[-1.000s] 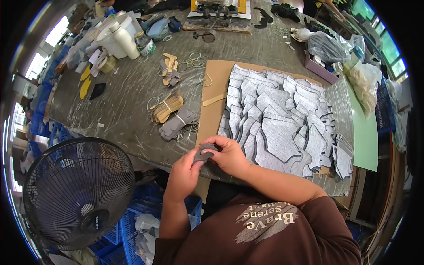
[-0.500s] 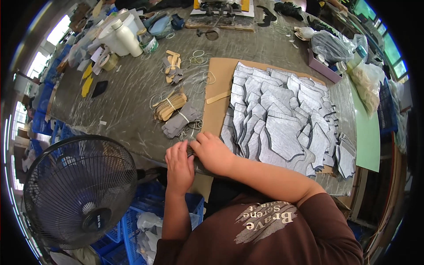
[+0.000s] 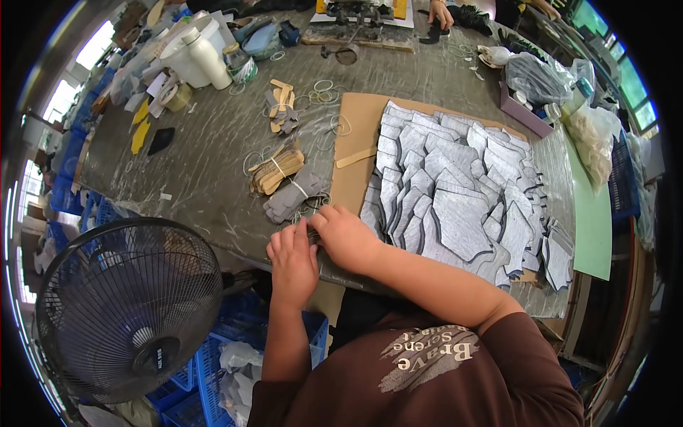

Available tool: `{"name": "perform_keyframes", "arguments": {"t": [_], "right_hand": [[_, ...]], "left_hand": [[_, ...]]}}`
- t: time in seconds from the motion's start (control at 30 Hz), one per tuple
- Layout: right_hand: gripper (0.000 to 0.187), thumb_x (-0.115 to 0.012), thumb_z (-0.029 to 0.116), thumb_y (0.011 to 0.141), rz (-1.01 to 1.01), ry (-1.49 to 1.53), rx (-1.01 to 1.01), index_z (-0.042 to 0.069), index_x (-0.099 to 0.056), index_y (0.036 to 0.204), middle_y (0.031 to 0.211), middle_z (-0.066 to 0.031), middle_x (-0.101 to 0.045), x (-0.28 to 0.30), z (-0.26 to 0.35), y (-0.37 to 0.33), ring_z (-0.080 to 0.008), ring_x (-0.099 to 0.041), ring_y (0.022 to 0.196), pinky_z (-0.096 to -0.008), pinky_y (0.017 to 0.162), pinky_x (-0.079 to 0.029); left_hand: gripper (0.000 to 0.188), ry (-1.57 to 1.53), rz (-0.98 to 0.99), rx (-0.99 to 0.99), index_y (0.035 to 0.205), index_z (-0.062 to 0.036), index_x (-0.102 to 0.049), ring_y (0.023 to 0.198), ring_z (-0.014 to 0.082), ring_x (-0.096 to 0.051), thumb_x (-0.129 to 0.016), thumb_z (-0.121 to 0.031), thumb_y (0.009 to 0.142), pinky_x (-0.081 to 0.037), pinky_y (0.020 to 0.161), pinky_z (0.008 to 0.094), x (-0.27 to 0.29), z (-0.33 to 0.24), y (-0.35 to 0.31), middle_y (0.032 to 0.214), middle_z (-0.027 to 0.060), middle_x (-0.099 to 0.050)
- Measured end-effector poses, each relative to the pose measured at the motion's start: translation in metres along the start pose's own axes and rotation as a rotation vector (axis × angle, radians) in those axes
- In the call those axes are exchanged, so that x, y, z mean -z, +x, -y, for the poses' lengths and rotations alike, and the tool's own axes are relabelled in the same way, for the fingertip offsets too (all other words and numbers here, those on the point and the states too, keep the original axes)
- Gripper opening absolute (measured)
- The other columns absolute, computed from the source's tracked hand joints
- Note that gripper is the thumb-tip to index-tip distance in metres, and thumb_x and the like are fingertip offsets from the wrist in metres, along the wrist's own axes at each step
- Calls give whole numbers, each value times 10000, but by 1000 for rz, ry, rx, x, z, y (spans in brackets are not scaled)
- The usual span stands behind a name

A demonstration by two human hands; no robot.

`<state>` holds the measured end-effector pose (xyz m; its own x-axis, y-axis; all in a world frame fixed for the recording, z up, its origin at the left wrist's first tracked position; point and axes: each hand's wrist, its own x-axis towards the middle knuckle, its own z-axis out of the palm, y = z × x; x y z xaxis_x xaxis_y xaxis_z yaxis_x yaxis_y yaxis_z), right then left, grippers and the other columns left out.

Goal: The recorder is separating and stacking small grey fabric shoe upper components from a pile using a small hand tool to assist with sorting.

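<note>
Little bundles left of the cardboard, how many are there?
3. A tan bundle, a gray bundle beside it, nearest the hands, and a mixed tan-and-gray bundle farther back. The left hand and right hand may hide more.

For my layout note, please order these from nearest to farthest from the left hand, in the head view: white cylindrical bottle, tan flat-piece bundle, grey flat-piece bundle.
1. Grey flat-piece bundle: just beyond the left hand.
2. Tan flat-piece bundle: beyond the grey one, slightly left.
3. White cylindrical bottle: far, upper left.
</note>
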<state>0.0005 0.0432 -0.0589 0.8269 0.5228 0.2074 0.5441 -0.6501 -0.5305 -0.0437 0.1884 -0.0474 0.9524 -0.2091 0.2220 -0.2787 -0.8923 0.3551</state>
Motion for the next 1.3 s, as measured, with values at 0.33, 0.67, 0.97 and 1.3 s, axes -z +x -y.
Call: {"name": "perform_keyframes", "arguments": {"t": [0.33, 0.67, 0.97, 1.3], "right_hand": [[164, -689, 76, 696, -71, 225, -19, 53, -640, 851, 901, -119, -602, 0, -9, 0, -333, -558, 912, -404, 820, -465], [201, -713, 76, 674, -94, 297, 8, 41, -645, 861, 872, -114, -604, 3, -10, -2, -330, -558, 889, -407, 801, -461], [263, -727, 88, 676, -114, 320, -19, 72, -649, 927, 932, -103, -556, 4, -6, -7, -318, -559, 905, -400, 804, -466], [390, -599, 190, 796, -3, -255, 56, 13, -565, 1142, 1013, -105, -544, 2, 8, -9, -282, -509, 943, -365, 811, -428]], "left_hand": [[183, -491, -386, 13, 904, 13, -658, 839, 261, -571, -651, 72, 731, -465, 745, 328, -19, 11, -1, 921, 122, -613], [35, -775, -407, 208, 909, 0, -553, 854, 141, -548, -565, -2, 876, -453, 794, 282, -25, 11, -2, 923, 75, -589], [99, -271, -160, 46, 889, 39, -628, 878, 300, -563, -563, -7, 829, -448, 797, 360, -5, 26, 11, 897, 144, -635], [439, -33, -86, -91, 1256, 21, -489, 1061, 362, -465, -557, -12, 824, -358, 946, 443, -7, 6, -7, 1138, 175, -518]]}}
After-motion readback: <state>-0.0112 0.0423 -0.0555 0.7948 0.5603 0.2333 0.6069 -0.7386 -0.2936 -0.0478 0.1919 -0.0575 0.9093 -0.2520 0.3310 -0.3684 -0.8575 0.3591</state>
